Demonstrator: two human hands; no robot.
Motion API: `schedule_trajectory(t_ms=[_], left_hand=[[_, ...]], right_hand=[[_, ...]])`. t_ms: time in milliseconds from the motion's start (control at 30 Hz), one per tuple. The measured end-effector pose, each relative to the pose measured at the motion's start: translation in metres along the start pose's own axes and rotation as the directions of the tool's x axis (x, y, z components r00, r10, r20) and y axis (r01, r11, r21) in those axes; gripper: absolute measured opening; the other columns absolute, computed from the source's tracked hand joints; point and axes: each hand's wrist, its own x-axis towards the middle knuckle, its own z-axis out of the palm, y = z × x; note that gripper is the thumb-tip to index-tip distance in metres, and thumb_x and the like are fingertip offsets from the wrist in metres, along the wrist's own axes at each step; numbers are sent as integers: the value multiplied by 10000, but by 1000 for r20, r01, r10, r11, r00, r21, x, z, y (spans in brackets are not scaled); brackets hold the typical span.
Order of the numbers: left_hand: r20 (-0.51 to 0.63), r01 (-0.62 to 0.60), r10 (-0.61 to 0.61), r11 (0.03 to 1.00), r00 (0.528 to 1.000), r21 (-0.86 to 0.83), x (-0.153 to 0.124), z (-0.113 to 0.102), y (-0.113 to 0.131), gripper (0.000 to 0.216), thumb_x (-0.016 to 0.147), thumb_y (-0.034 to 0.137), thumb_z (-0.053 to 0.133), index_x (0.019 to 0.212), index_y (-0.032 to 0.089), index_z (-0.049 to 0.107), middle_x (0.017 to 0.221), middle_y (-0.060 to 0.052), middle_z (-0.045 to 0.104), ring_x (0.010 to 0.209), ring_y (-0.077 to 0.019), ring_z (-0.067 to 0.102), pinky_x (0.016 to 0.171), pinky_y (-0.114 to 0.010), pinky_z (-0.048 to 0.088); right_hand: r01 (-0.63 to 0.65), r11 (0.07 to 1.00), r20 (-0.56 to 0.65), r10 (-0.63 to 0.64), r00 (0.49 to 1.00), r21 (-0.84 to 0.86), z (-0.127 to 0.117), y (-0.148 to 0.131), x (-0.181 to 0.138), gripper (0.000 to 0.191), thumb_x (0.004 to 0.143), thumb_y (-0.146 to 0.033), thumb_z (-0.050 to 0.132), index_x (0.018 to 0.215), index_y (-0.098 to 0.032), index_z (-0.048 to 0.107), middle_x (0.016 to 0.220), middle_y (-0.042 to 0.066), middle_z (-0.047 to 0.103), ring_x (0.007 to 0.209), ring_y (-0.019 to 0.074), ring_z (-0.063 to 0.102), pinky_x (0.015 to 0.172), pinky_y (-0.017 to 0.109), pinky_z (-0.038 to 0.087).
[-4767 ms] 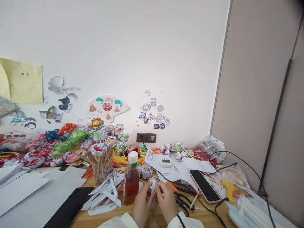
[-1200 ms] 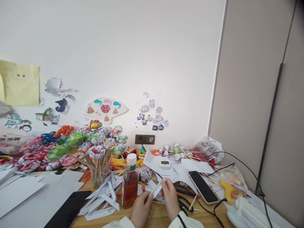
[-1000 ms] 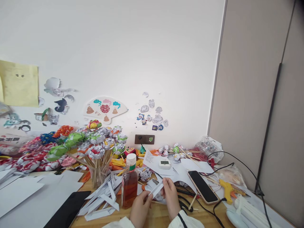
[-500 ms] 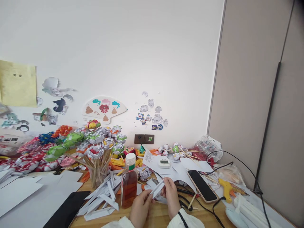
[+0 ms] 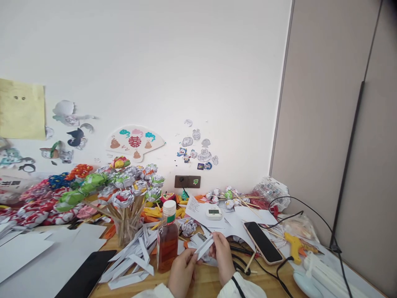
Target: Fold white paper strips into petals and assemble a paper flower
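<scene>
1. Pinching a white paper strip, the left grip and right grip are closed at the fingertips, one toward each end; it slants between them over the worktop.
2. From where I stand it looks creased lengthwise, though whether the folding is finished I can't tell.
3. Left of the grip, past an amber bottle, lies a heap of strips, seemingly folded already; flat sheets farther left look unworked.
4. Beyond that heap, made-up paper flowers stand bunched.
</scene>
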Motion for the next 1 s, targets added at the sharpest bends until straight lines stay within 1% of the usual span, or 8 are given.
schedule_trajectory(t_ms=[400, 600, 667, 733, 800, 867, 933, 1000], left_hand=[[10, 22, -22, 1000, 1000, -8, -1, 2, 0, 253, 677, 364, 355, 762, 169, 492, 611, 11, 542, 332, -73, 398, 341, -198, 302], [9, 7, -8, 998, 1000, 61, 0, 3, -8, 231, 685, 327, 362, 786, 174, 503, 551, 34, 502, 360, -88, 408, 351, -194, 296], [-7, -14, 15, 995, 1000, 101, -1, 2, -7, 218, 689, 303, 366, 774, 169, 515, 518, 38, 490, 387, -96, 422, 381, -195, 316], [-26, -19, 23, 991, 999, 135, -2, 1, -5, 211, 692, 287, 364, 760, 165, 523, 495, 40, 483, 403, -102, 431, 399, -194, 326], [-28, 9, -5, 989, 1000, 148, -2, 1, -3, 207, 692, 289, 363, 749, 169, 521, 486, 44, 475, 388, -100, 421, 382, -190, 318], [-18, 39, -36, 989, 999, 144, -3, 1, -1, 204, 692, 297, 357, 743, 175, 513, 483, 49, 467, 364, -96, 400, 356, -187, 300], [-10, 35, -34, 989, 999, 141, -4, 2, 0, 199, 691, 290, 355, 745, 177, 509, 479, 49, 465, 366, -96, 399, 359, -185, 298], [-10, 19, -18, 989, 1000, 148, -4, 2, 0, 196, 691, 275, 350, 750, 174, 509, 478, 46, 471, 378, -97, 405, 372, -185, 305]], right_hand=[[29, 998, 43, -27, 999, -52, 1, -5, 0, 362, 629, -533, 497, 626, -176, 439, 348, -112, 324, 309, 50, 280, 331, 157, 205], [165, 935, 124, -132, 983, -313, -2, -6, 2, 330, 736, -486, 373, 684, -176, 476, 396, -80, 380, 351, 89, 363, 375, 190, 288], [254, 822, 145, -209, 967, -510, -8, -16, 3, 302, 761, -435, 363, 772, -176, 519, 503, -26, 504, 463, 129, 480, 462, 221, 357], [286, 618, 112, -305, 946, -733, -20, -29, 5, 277, 770, -371, 376, 915, -186, 521, 726, 46, 597, 678, 182, 555, 597, 261, 388], [189, 374, 37, -379, 925, -908, -36, -43, 10, 324, 766, -299, 389, 1054, -171, 462, 951, 115, 574, 858, 227, 540, 683, 297, 375], [18, 186, -51, -359, 932, -982, -55, -52, 16, 399, 759, -237, 385, 1144, -129, 381, 1078, 180, 496, 858, 244, 552, 656, 312, 379], [-159, 84, -176, -278, 944, -984, -71, -56, 22, 444, 768, -237, 360, 1183, -85, 318, 1055, 224, 482, 747, 257, 590, 572, 329, 383], [-228, 53, -234, -234, 944, -972, -81, -55, 25, 458, 778, -257, 347, 1182, -46, 301, 960, 229, 516, 682, 269, 600, 524, 335, 377]])
